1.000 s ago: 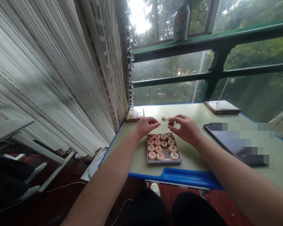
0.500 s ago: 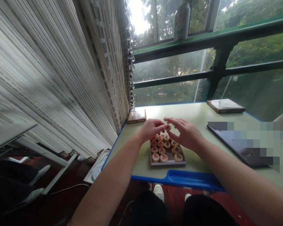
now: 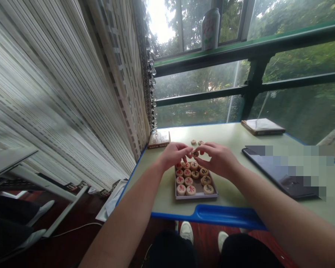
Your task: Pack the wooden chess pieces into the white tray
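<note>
Between the fingertips of both my hands is a round wooden Chinese chess piece (image 3: 195, 153) with a dark character, raised over the back of a shallow box. My left hand (image 3: 176, 153) pinches at its left side. On the right, my right hand (image 3: 219, 158) curls its thumb and forefinger at the piece's other edge. The box (image 3: 197, 197) holds several chess pieces in rows, red characters to the left and black ones to the right. Its back right corner is partly hidden under my right hand. Two loose pieces, one pale (image 3: 193, 142) and one marked (image 3: 200, 142), lie beyond my hands.
A small box (image 3: 159, 140) sits at the table's back left, and another flat box (image 3: 262, 126) at the back right. A dark tablet-like device (image 3: 276, 173), partly blurred out, lies right. A can (image 3: 210, 29) stands on the window ledge. Curtains (image 3: 72, 74) hang left.
The view has shifted slightly. Both hands, with the piece between them, are a little lower and further left in view, and the two loose pieces behind them now show more fully.
</note>
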`<state>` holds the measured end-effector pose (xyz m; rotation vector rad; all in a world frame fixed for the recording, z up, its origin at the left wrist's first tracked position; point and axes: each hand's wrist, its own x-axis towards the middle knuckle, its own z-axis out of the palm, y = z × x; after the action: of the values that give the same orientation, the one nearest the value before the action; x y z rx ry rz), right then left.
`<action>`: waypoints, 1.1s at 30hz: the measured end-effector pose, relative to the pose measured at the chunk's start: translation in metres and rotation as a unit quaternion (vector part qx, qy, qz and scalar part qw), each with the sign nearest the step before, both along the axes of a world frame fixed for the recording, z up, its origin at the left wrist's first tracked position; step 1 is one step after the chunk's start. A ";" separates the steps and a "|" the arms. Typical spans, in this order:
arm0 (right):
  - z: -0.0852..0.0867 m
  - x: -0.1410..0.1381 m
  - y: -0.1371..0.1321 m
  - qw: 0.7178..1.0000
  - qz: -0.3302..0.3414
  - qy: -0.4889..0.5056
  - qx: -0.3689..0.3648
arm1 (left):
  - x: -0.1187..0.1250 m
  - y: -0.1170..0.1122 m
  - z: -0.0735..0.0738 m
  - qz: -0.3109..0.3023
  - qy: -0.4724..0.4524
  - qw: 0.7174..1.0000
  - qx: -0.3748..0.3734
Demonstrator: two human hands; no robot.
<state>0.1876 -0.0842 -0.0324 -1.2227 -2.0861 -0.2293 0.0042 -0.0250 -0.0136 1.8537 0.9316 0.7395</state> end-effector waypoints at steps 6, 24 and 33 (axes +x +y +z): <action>0.009 0.002 -0.008 0.989 0.051 0.024 -0.136 | -0.006 0.016 -0.008 0.132 -0.019 0.987 0.089; 0.009 -0.004 -0.011 0.970 0.054 -0.042 -0.234 | -0.008 0.019 -0.018 0.032 0.134 0.978 0.157; 0.011 -0.005 -0.011 0.964 0.065 -0.036 -0.256 | -0.011 0.020 -0.016 0.116 0.245 0.910 0.314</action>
<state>0.1829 -0.0956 -0.0213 -1.3703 -2.3635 0.3546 -0.0072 -0.0048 -0.0294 2.6034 1.3629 0.7905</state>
